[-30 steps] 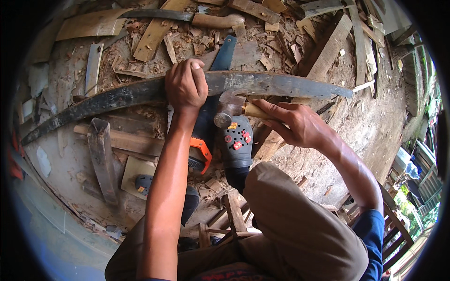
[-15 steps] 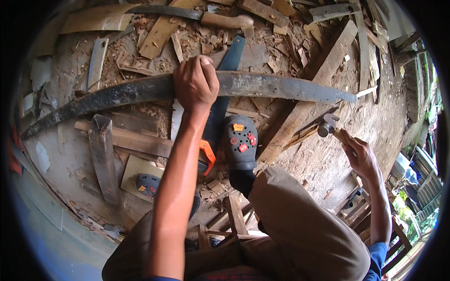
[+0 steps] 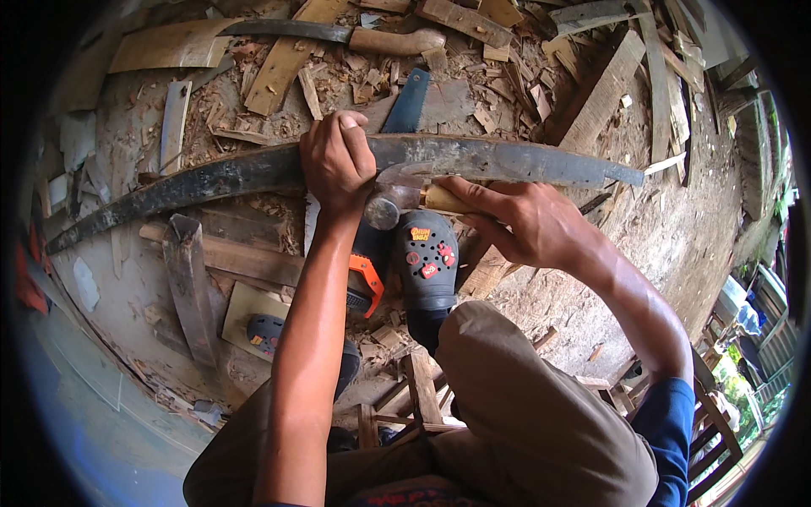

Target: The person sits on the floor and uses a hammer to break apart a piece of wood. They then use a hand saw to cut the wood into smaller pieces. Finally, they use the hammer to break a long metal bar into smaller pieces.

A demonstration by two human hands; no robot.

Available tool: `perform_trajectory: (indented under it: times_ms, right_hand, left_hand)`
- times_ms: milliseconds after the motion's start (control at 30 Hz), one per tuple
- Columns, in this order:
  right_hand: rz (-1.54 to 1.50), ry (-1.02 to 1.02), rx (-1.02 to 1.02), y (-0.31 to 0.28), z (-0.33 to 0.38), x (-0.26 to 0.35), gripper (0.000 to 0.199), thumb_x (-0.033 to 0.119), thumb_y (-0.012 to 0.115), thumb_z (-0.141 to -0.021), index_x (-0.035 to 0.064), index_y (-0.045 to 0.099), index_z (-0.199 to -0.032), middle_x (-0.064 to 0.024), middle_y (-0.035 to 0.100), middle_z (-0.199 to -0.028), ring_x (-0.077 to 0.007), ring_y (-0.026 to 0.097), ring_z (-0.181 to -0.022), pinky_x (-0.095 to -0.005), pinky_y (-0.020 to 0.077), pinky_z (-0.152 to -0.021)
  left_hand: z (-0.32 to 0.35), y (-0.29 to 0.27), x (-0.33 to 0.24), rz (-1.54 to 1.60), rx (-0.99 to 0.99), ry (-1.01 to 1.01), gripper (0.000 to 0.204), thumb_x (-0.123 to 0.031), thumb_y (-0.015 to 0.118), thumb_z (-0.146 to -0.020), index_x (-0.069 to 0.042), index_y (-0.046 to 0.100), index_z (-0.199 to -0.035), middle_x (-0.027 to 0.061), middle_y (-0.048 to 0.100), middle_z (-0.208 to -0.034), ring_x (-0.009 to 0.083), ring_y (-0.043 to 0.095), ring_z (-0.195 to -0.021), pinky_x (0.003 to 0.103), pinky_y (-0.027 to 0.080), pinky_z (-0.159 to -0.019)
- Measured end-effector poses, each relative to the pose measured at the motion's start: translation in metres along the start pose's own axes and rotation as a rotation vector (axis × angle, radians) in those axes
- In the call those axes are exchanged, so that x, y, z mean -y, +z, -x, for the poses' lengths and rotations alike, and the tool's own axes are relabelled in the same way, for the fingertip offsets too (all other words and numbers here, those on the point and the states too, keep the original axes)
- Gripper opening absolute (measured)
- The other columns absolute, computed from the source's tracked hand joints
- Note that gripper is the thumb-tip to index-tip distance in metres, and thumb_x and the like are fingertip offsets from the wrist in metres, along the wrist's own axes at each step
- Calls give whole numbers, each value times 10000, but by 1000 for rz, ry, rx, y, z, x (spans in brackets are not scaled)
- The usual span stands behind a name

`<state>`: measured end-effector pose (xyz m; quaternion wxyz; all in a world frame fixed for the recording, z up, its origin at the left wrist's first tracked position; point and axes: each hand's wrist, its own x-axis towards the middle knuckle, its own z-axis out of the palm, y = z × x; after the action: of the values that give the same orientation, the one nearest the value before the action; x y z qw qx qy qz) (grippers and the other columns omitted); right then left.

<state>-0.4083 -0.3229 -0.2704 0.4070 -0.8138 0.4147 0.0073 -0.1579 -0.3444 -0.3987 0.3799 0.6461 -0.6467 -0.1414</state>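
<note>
My left hand (image 3: 338, 162) is closed round the middle of a long, curved, dark wooden board (image 3: 524, 162) that stretches across in front of me. In my right hand (image 3: 541, 224) is a claw hammer (image 3: 385, 211), held by its light wooden handle. The hammer's head sits at the board's near edge, just right of my left wrist; I cannot tell whether they touch. Beneath the board lies a hand saw (image 3: 409, 103) with a blue blade and an orange-and-black handle, partly hidden by the board and my left arm.
A large blade with a wooden handle (image 3: 397, 41) lies at the far side among wood scraps and chips. A thick timber beam (image 3: 604, 93) slants at the right. Below the board are my grey clog (image 3: 431, 270) and an upright wood piece (image 3: 187, 287).
My right hand has swung the hammer leftward from the right side to the board beside my left hand. The left hand and board have shifted only slightly.
</note>
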Motion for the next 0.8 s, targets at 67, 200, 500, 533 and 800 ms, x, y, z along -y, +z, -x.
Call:
perform_trajectory:
  times_ms: [67,200,500,533,800]
  right_hand:
    - [28,7,11,-6,3,0,532,228,631,-1013,153,511,-1526,-171,726,-930,-376,718,-746,-485,564,-668]
    - [48,39,14,-8,12,-3,501,235,624,-1018,165,541,-1507,-164,730,-931,-369,719,-741,-472,562,-669]
    - [-97,44,39,-21,-2,-7,497,224,630,-1016,52,549,-1475,-214,710,-861,-378,696,-690,-465,542,-650]
    - [-102,61,50,-24,-4,-4,498,222,631,-1015,40,549,-1471,-219,706,-850,-381,694,-684,-468,539,-647]
    - [-16,118,46,-28,4,6,474,196,635,-1012,44,564,-1455,-228,724,-901,-380,713,-718,-471,539,-651]
  left_hand:
    - [-1,-2,1,8,10,7,270,-163,453,-1030,-78,660,-880,104,686,-816,321,638,-778,444,468,-756]
    - [-1,-3,0,16,-4,34,264,-152,459,-1029,-73,661,-878,101,684,-811,321,637,-766,437,467,-748]
    - [1,0,-1,-26,-29,20,251,-146,474,-1021,-87,665,-870,83,685,-815,308,639,-777,434,467,-748]
    - [0,0,0,-26,-31,19,248,-146,475,-1020,-89,664,-869,81,685,-816,307,639,-778,435,467,-749]
    - [-1,-3,3,-10,-1,65,241,-151,477,-1018,-87,655,-868,73,687,-824,305,635,-779,438,467,-747]
